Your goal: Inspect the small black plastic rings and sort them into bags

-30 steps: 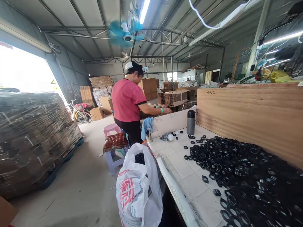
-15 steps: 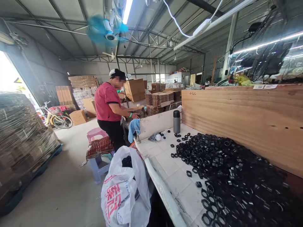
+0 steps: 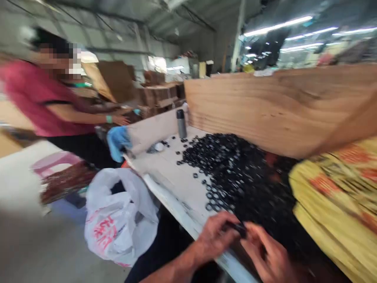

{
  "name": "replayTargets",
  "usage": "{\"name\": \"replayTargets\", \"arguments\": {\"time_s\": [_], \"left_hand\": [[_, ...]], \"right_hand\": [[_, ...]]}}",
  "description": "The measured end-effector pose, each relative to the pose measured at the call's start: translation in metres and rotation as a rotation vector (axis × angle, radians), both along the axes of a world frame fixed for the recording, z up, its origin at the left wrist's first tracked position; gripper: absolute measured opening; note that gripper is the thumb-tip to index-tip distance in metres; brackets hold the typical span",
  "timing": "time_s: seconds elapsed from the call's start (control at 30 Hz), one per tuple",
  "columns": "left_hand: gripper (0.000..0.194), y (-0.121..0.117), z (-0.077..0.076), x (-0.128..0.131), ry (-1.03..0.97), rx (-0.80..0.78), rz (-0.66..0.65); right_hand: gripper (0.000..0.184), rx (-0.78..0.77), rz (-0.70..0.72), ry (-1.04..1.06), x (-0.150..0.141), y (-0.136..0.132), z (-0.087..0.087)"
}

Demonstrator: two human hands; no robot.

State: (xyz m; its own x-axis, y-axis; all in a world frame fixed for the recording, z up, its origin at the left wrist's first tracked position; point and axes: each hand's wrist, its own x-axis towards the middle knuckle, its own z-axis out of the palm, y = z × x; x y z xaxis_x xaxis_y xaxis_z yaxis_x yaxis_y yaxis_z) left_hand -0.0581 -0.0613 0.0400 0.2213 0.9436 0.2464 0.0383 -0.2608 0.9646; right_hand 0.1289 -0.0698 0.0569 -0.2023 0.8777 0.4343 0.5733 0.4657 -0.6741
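Note:
The picture is smeared by motion. My left hand [image 3: 216, 235] and my right hand [image 3: 266, 251] meet at the near edge of the tiled table [image 3: 173, 177]. Their fingers are pinched together on a small black ring part [image 3: 238, 228] held between them. Just beyond my hands spreads a big heap of black rings [image 3: 235, 165], which covers the table up to the wooden board [image 3: 265, 102].
A yellow printed sack [image 3: 338, 196] lies at the right. A white plastic bag [image 3: 118, 216] hangs off the table's near left side. A grey flask [image 3: 182, 124] stands at the far end. A person in a red shirt [image 3: 44, 98] works at the left, beside a pink stool [image 3: 55, 165].
The view has swung right and down. My two hands have come into view, closed on a black ring. The yellow sack now shows at the right.

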Motion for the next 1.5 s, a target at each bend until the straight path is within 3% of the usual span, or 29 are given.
{"name": "replayTargets", "arguments": {"time_s": [0.1, 0.2, 0.4, 0.57, 0.83, 0.9, 1.0, 1.13, 1.23, 1.33, 1.5], "left_hand": [[0.027, 0.005, -0.001, -0.001, 0.022, -0.046, -0.001], [0.023, 0.007, -0.002, -0.002, 0.017, -0.079, -0.032], [0.023, 0.005, -0.003, -0.001, 0.064, -0.057, -0.029], [0.018, 0.005, -0.003, -0.001, 0.086, 0.006, -0.043], [0.023, 0.0, -0.003, 0.001, 0.247, 0.306, -0.015], [0.023, -0.01, 0.003, -0.003, 0.231, 0.302, 0.041], [0.021, -0.042, 0.001, -0.016, 0.26, 0.237, 0.144], [0.024, -0.097, -0.025, -0.037, 0.372, 0.234, 0.155], [0.03, -0.114, -0.037, -0.045, 0.411, 0.246, 0.165], [0.028, -0.096, -0.027, -0.052, 0.431, 0.264, 0.293], [0.015, -0.027, 0.002, -0.087, 0.714, 0.181, 0.522]], "right_hand": [[0.034, -0.139, 0.101, 0.003, 0.001, 0.0, 0.008], [0.019, -0.131, 0.083, 0.047, 0.001, 0.002, 0.009], [0.018, -0.138, 0.05, 0.07, 0.004, 0.002, -0.006], [0.014, -0.141, 0.085, 0.09, 0.002, 0.004, -0.006], [0.017, -0.533, 0.086, 0.228, 0.001, -0.002, 0.001], [0.02, -0.533, 0.109, 0.211, 0.0, -0.004, 0.004], [0.02, -0.466, 0.12, 0.175, 0.001, -0.006, 0.006], [0.021, -0.358, 0.128, 0.078, 0.003, -0.006, 0.007], [0.014, -0.285, 0.172, 0.008, 0.003, -0.006, 0.004], [0.009, -0.247, 0.203, -0.035, 0.002, -0.005, -0.003], [0.015, -0.162, 0.258, -0.128, -0.006, -0.002, -0.01]]}}
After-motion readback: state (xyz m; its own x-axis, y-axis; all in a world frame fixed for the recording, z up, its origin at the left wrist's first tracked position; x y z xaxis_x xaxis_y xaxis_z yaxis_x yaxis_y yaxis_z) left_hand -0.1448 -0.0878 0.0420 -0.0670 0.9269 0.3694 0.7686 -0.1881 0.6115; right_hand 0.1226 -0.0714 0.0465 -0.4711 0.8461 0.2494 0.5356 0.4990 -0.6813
